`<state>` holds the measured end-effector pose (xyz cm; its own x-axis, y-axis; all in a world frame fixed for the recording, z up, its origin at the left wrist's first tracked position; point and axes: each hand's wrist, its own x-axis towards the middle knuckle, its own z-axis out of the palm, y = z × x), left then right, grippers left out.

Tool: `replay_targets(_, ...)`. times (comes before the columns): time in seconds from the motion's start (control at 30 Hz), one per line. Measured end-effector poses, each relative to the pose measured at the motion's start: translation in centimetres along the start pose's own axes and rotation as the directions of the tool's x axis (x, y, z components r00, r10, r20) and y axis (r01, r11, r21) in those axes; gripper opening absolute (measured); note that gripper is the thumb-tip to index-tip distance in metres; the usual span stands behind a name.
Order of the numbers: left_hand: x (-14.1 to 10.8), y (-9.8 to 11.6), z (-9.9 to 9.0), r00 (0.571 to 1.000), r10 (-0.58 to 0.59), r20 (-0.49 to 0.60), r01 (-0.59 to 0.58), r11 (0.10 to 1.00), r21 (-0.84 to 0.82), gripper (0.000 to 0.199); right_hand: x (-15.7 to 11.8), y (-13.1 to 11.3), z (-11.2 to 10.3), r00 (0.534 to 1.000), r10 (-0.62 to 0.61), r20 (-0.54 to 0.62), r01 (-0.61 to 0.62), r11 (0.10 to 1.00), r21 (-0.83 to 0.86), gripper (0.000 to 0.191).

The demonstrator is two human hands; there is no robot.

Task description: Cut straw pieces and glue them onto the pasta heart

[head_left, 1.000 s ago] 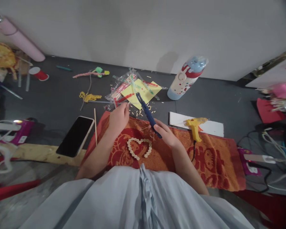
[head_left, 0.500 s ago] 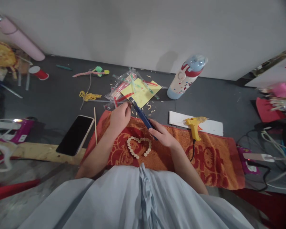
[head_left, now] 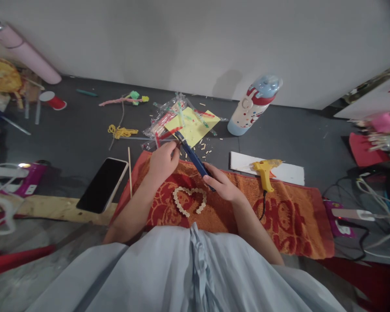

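Observation:
My right hand [head_left: 221, 181] is wrapped round the lower end of a long dark blue tool [head_left: 195, 159]. The tool slants up and left toward the fingertips of my left hand [head_left: 164, 159]. Those fingers are pinched together beside the tool's tip; whatever they hold is too small to make out. Below both hands, a heart outline of small pale pieces [head_left: 178, 206], with a gap at its bottom, lies on an orange and red towel [head_left: 221, 216]. Small cut bits [head_left: 209, 152] are scattered beyond the towel's edge, near a yellow sheet [head_left: 195, 130].
A yellow glue gun [head_left: 264, 173] lies across a white strip [head_left: 292, 173] at the right. Behind it stands a bottle [head_left: 250, 108]. A phone [head_left: 102, 185] and a thin stick [head_left: 130, 171] lie left of my left arm. Cables [head_left: 383, 216] are at the far right.
The tool's tip has shifted very slightly left beside my left fingertips. Both hands keep nearly the same place and hold.

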<state>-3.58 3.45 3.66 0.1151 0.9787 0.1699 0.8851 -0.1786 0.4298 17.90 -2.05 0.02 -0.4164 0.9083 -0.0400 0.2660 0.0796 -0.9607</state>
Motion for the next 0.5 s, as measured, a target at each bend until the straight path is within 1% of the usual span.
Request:
replay_targets(0.2, 0.01, -0.12, 0.05, 1.000, 0.024, 0.002, -0.024, 1.000, -0.003, 0.018, -0.03, -0.03, -0.09, 1.000, -0.002, 0.007, 0.002, 1.000, -0.008, 0.067)
replay_targets(0.37, 0.02, -0.19, 0.19, 0.999, 0.043, -0.009, -0.043, 0.999, 0.010, 0.020, 0.05, 0.08, -0.14, 1.000, -0.006, 0.019, 0.006, 1.000, -0.027, 0.064)
replay_targets(0.5, 0.04, -0.19, 0.13, 0.999, 0.049, -0.007, -0.049, 0.999, 0.019, 0.021, 0.15, 0.07, -0.16, 1.000, 0.003, 0.006, -0.003, 0.999, -0.045, 0.065)
